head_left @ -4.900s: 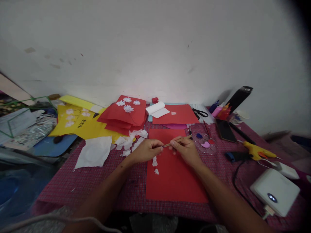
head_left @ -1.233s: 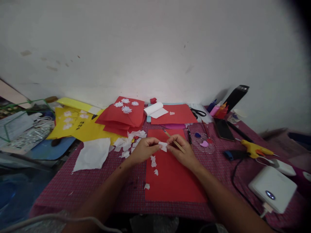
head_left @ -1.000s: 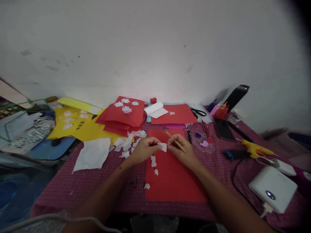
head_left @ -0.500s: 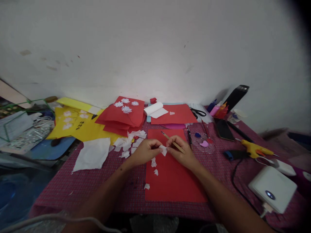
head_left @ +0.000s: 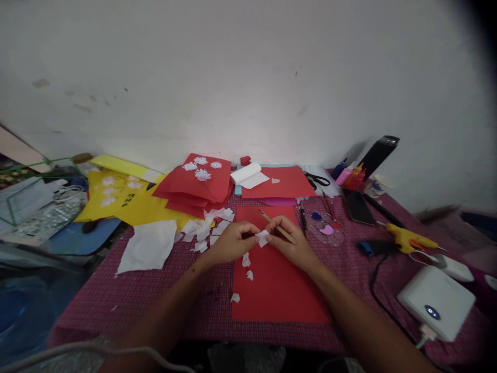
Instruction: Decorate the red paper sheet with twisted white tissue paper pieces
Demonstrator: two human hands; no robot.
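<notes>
My left hand (head_left: pixel 232 242) and my right hand (head_left: pixel 289 242) meet above a red paper sheet (head_left: pixel 277 282) on the checked tablecloth. Both pinch a small white paper piece (head_left: pixel 263 238) between their fingertips. A thin wooden brush (head_left: pixel 277 226) also lies gripped in my right hand, its tip pointing up and left. A few small white paper bits (head_left: pixel 246 260) lie on the red sheet below my hands.
White paper scraps (head_left: pixel 205 224) and a white sheet (head_left: pixel 148 245) lie to the left. Red sheets with white flowers (head_left: pixel 198 181), yellow paper (head_left: pixel 128 199), a paint palette (head_left: pixel 327 227), a phone (head_left: pixel 357 207), a glue gun (head_left: pixel 407 239) and a white power bank (head_left: pixel 437 304) surround the work.
Earlier both hands held only the brush. Now they pinch a white paper piece, which has been turned slightly; one more white bit lies near the red sheet's left edge.
</notes>
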